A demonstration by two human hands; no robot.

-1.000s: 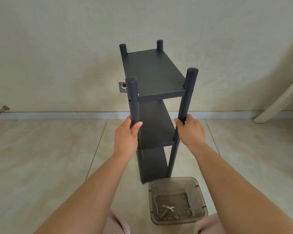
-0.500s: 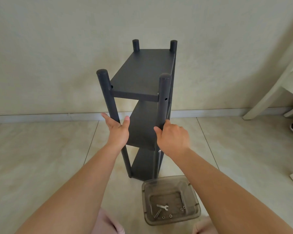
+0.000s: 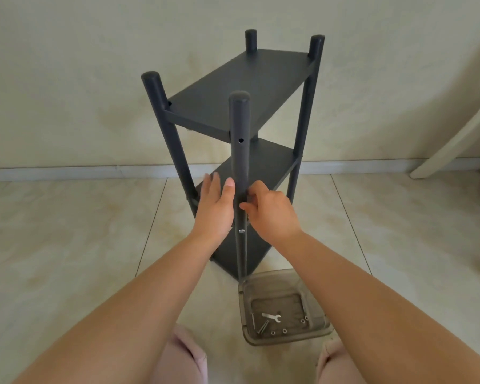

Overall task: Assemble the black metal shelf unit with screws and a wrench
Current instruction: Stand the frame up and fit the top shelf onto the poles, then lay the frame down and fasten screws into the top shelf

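Here the right hand [image 3: 270,214] grips the shelf's post [image 3: 240,151].

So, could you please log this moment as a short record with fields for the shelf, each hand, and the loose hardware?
shelf unit: black shelf unit stands upright on the tiled floor, three shelves fitted between four posts
near post: near post has an empty hole by the top shelf and a screw lower down
left hand: left hand open, fingers straight beside the near post
right hand: right hand fingers curled at the near post
hardware: clear tray on the floor holds a wrench, bolts and nuts
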